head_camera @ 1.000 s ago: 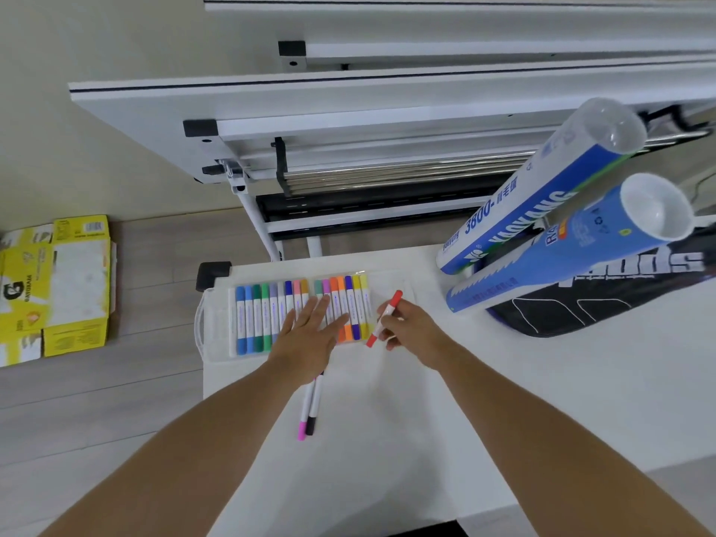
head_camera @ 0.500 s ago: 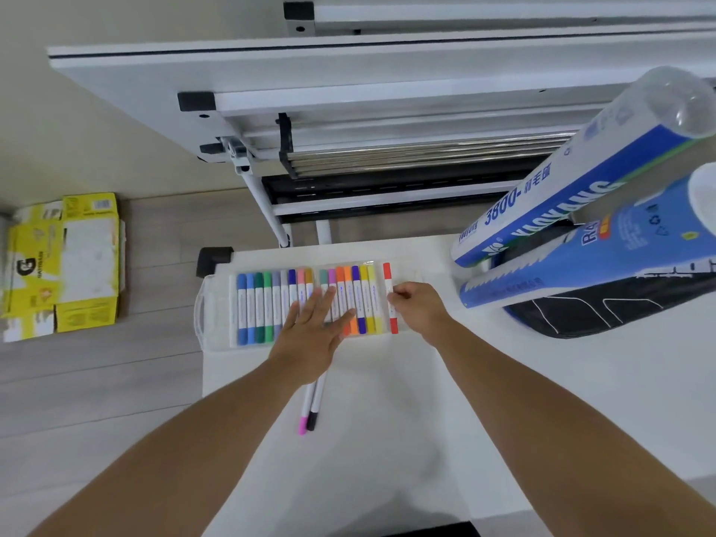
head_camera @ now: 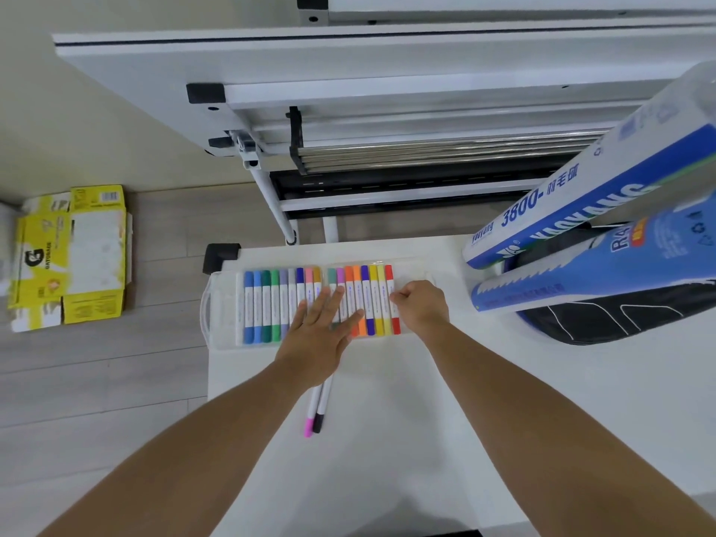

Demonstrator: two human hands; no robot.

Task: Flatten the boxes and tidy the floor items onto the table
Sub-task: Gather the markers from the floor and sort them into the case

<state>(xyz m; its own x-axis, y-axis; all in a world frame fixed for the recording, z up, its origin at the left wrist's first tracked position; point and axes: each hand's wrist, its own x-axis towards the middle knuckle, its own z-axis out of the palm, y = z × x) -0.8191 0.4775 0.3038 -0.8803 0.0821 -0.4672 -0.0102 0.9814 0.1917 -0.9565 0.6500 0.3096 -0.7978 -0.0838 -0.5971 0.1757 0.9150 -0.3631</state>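
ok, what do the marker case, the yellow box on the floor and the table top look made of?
Marker case: clear glossy plastic, probably; the markers show through it.
Yellow box: matte printed cardboard, flattened, flaps creased, white torn patches.
Table top: smooth white, slight sheen; laminate or painted board, cannot tell.

Straight ahead I've got a big white folded frame (head_camera: 348, 60) standing by the beige wall (head_camera: 77, 129). Chrome bars (head_camera: 445, 149) run across its underside, with a black clip (head_camera: 296, 141) over them. One white leg (head_camera: 271, 203) slants down to the grey plank floor (head_camera: 97, 381).
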